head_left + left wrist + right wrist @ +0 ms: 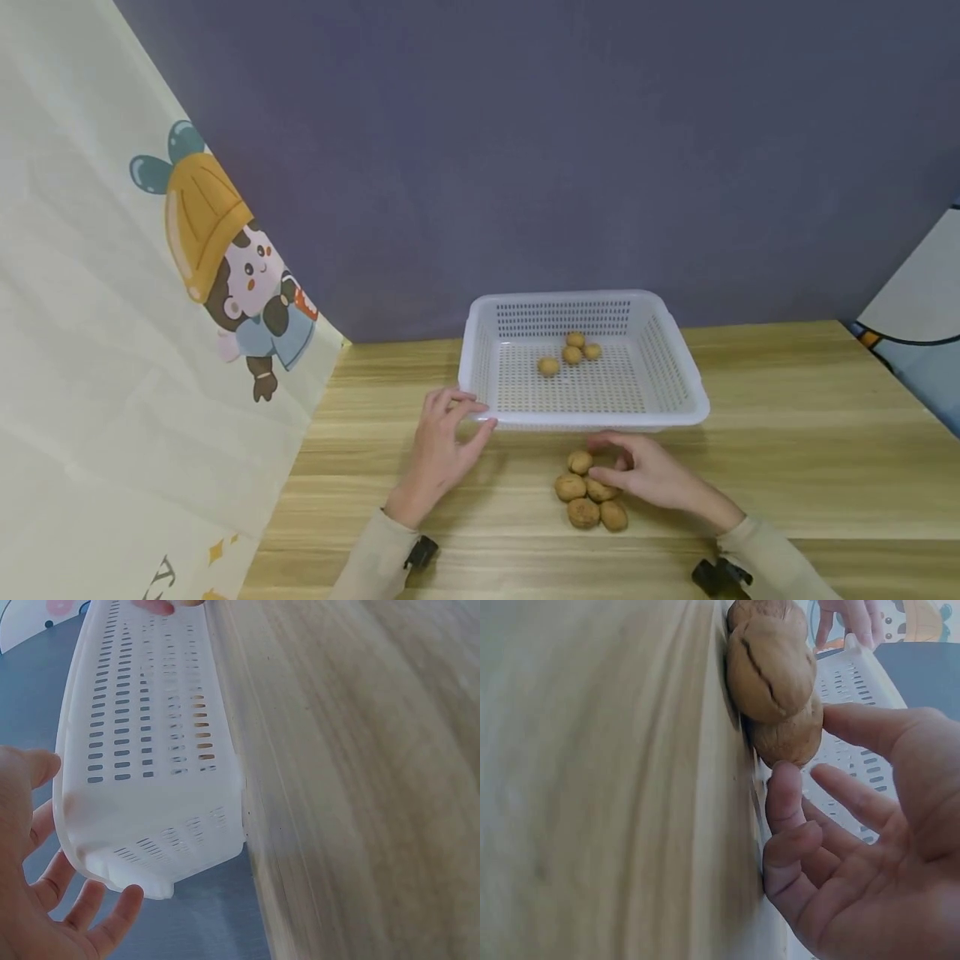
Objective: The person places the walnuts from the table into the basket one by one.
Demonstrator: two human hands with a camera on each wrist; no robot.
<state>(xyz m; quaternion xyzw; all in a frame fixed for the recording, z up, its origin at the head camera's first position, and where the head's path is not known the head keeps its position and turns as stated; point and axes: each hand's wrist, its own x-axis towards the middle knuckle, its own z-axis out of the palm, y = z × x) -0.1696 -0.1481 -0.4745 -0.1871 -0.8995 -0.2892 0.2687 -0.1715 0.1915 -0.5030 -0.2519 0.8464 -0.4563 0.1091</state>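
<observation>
A white perforated plastic basket [585, 418] stands on the wooden table, with several walnuts [572, 356] on its bottom. My left hand [442, 454] is at its near left corner, thumb and fingers spread loosely about the rim; in the left wrist view the fingers [114, 919] look relaxed. In front of the basket lies a small group of loose walnuts [582, 512]. My right hand [648, 471] reaches into this group. In the right wrist view its thumb and index finger pinch a walnut [791, 739], partly hidden behind a cracked one [771, 669].
The wooden table [787, 433] extends to both sides of the basket. A dark blue-grey panel [570, 150] rises behind it. At the left hangs a pale sheet [82, 317] with a cartoon figure. Each wrist wears a small black device [422, 552].
</observation>
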